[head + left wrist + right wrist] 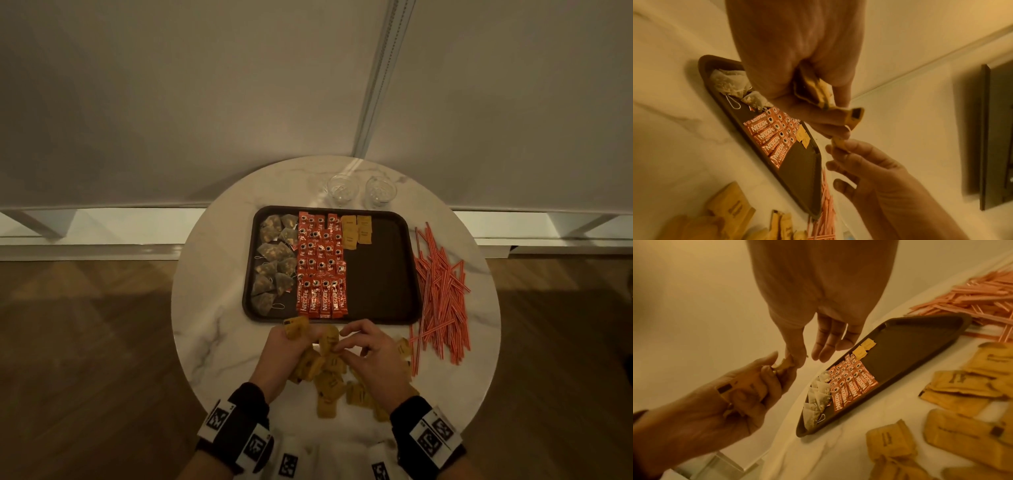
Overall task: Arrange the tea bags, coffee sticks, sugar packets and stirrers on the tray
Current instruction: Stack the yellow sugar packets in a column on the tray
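On the round marble table (212,329) by the wall, the tray's (380,284) right half is lying bare; left hand (286,349) is gripping sugar packets (295,328), right hand (371,356) pinching one from them, stirrers (440,294) lying right.

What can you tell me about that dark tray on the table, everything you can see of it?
The tray is a dark brown rectangle with rounded corners and a low raised rim, probably plastic. It lies flat on the round marble-look table. Its left strip holds mesh tea bags, the middle rows of red coffee sticks, and a few yellow sugar packets sit at the far edge. The right part is bare. Neither hand touches it; red stirrers lie beside its right rim.
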A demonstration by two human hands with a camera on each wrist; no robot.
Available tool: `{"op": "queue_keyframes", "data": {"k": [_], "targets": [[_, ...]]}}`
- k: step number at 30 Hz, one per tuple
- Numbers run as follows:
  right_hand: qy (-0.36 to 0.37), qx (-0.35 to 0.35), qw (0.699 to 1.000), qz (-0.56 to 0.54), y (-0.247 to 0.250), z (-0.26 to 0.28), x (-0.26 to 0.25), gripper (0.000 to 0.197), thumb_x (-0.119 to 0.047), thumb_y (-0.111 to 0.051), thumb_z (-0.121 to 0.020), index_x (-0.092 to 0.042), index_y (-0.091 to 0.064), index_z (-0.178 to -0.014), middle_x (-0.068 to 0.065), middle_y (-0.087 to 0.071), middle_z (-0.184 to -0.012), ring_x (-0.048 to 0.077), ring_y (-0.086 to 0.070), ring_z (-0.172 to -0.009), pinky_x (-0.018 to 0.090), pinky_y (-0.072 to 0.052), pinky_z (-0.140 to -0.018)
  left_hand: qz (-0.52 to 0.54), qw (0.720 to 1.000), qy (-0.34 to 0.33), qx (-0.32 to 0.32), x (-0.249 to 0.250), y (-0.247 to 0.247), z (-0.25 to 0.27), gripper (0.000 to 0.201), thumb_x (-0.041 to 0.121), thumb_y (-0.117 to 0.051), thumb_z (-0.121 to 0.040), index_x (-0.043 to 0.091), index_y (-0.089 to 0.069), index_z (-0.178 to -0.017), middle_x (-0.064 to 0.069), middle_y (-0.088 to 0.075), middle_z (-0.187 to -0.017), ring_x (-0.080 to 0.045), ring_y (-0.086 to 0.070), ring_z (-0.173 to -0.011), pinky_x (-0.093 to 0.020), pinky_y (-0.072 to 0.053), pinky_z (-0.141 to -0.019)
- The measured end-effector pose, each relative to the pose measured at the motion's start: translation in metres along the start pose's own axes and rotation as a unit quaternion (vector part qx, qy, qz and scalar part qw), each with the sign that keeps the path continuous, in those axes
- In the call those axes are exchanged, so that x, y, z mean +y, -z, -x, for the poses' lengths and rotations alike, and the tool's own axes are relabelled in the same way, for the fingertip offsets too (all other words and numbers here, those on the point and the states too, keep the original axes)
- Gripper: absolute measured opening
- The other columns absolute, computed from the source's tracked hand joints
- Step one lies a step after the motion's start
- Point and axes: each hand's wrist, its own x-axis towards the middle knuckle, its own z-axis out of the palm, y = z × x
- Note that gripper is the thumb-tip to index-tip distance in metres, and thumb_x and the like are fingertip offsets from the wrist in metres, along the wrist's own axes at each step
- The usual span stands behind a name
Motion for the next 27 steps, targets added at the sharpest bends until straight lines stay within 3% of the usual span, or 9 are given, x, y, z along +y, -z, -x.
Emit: {"op": "queue_keyframes", "data": {"k": [3, 6, 8, 11, 14, 16, 20, 23, 27], "targets": [[-0.014, -0.007, 1.0, -0.017, -0.001, 0.003, 0.004, 0.031, 0.005, -0.069, -0.08, -0.026, -0.07, -0.079, -0.014, -0.063, -0.101, 0.006, -0.06, -0.096, 0.016, -0.047, -0.072, -0.081, 0.996, -0.038, 0.014, -0.005, 0.001, -0.003, 0.006, 0.021, -0.074, -0.086, 0.019, -0.076, -0.091, -0.001, -0.076, -0.082, -0.018, -0.073, -0.077, -0.025, -0.057, -0.066], [-0.104, 0.014, 0.978, -0.18, 0.002, 0.0, 0.0, 0.031, 0.013, -0.055, -0.083, -0.016, -0.061, -0.091, 0.0, -0.068, -0.1, 0.015, -0.065, -0.09, 0.027, -0.054, -0.072, -0.102, 0.993, -0.049, 0.022, -0.004, -0.002, -0.004, 0.008, 0.021, -0.073, -0.087, 0.024, -0.076, -0.093, 0.007, -0.074, -0.073, -0.004, -0.07, -0.069, -0.015, -0.05, -0.055], [-0.138, 0.016, 0.954, -0.265, 0.008, -0.005, -0.003, 0.023, 0.005, -0.058, -0.09, -0.013, -0.064, -0.104, 0.004, -0.07, -0.102, 0.015, -0.067, -0.091, 0.028, -0.053, -0.074, -0.105, 0.992, -0.076, 0.003, -0.001, -0.004, -0.002, 0.01, 0.019, -0.072, -0.087, 0.02, -0.076, -0.096, 0.01, -0.072, -0.069, 0.0, -0.066, -0.062, -0.011, -0.045, -0.051], [-0.132, -0.033, 0.959, -0.247, 0.017, -0.016, -0.007, 0.01, -0.01, -0.068, -0.09, -0.01, -0.071, -0.099, -0.002, -0.073, -0.09, 0.009, -0.066, -0.082, 0.021, -0.052, -0.07, -0.09, 0.987, -0.125, -0.034, 0.005, -0.005, -0.004, 0.016, 0.02, -0.071, -0.085, 0.015, -0.077, -0.1, 0.004, -0.077, -0.089, -0.008, -0.072, -0.083, -0.018, -0.054, -0.069], [-0.098, -0.013, 0.966, -0.241, 0.021, -0.025, -0.012, 0.005, -0.008, -0.073, -0.085, -0.005, -0.074, -0.09, 0.0, -0.074, -0.084, 0.008, -0.067, -0.077, 0.018, -0.051, -0.068, -0.068, 0.988, -0.135, -0.039, 0.009, -0.007, -0.009, 0.024, 0.029, -0.069, -0.082, 0.015, -0.077, -0.101, -0.001, -0.076, -0.096, -0.017, -0.072, -0.091, -0.028, -0.057, -0.081], [-0.068, 0.004, 0.972, -0.224, 0.024, -0.031, -0.013, 0.005, -0.007, -0.075, -0.083, -0.008, -0.075, -0.087, 0.002, -0.075, -0.086, 0.012, -0.069, -0.082, 0.021, -0.053, -0.074, -0.068, 0.988, -0.14, -0.016, 0.011, -0.01, -0.015, 0.018, 0.025, -0.07, -0.085, 0.019, -0.078, -0.099, -0.002, -0.076, -0.091, -0.022, -0.071, -0.084, -0.029, -0.057, -0.076], [-0.072, -0.014, 0.973, -0.218, 0.026, -0.039, -0.01, 0.008, -0.008, -0.076, -0.083, -0.008, -0.076, -0.091, 0.006, -0.075, -0.09, 0.021, -0.071, -0.087, 0.027, -0.056, -0.081, -0.065, 0.987, -0.143, 0.013, 0.014, -0.016, -0.025, 0.009, 0.016, -0.07, -0.087, 0.021, -0.077, -0.09, 0.001, -0.076, -0.085, -0.013, -0.072, -0.08, -0.021, -0.055, -0.069], [-0.092, -0.003, 0.966, -0.241, 0.028, -0.044, -0.005, 0.012, -0.006, -0.074, -0.084, -0.005, -0.076, -0.096, 0.007, -0.076, -0.092, 0.018, -0.072, -0.087, 0.023, -0.055, -0.076, -0.044, 0.99, -0.129, 0.016, 0.018, -0.021, -0.031, 0.008, 0.016, -0.07, -0.087, 0.021, -0.077, -0.09, 0.002, -0.076, -0.084, -0.01, -0.072, -0.08, -0.019, -0.055, -0.068], [-0.122, 0.005, 0.961, -0.248, 0.03, -0.045, 0.003, 0.009, -0.006, -0.073, -0.084, -0.004, -0.076, -0.093, 0.009, -0.074, -0.081, 0.011, -0.065, -0.07, 0.016, -0.049, -0.063, -0.012, 0.994, -0.103, 0.019, 0.019, -0.029, -0.036, 0.008, 0.017, -0.069, -0.088, 0.017, -0.076, -0.093, 0.0, -0.076, -0.088, -0.011, -0.072, -0.082, -0.017, -0.054, -0.065]]}}
